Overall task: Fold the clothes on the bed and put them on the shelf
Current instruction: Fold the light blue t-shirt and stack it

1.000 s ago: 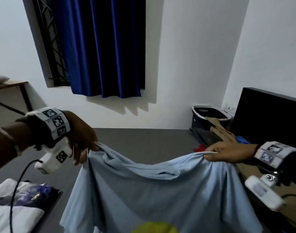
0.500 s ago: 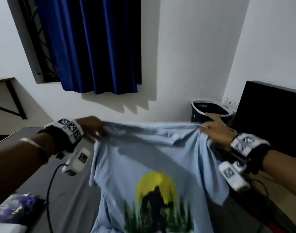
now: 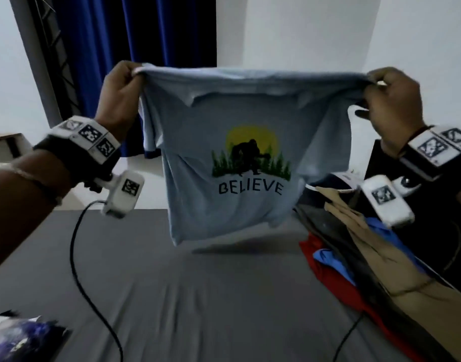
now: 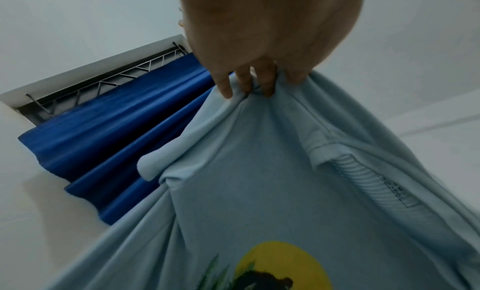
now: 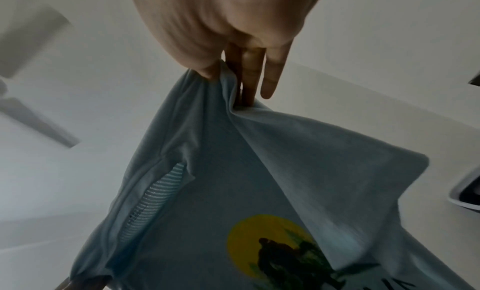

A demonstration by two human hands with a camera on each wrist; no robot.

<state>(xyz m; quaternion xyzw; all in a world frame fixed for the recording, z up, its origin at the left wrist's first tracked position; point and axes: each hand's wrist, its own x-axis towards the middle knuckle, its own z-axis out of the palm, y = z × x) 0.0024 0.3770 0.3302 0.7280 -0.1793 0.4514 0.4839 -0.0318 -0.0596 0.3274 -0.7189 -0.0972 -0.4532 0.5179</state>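
One light-blue "BELIEVE" T-shirt [image 3: 224,142] hangs spread above the grey bed [image 3: 198,296]; left hand [image 3: 119,92] at 10 o'clock and right hand [image 3: 391,100] at 2 o'clock each pinch a shoulder.

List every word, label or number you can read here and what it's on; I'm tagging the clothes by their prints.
"BELIEVE": dark capitals under the sun-and-trees print on the light blue T-shirt, held up by the left hand and right hand.
Square black-and-white markers on the wrist bands: coded patterns, no words.
Dark printed item at the bed's near left corner: too blurred to read.
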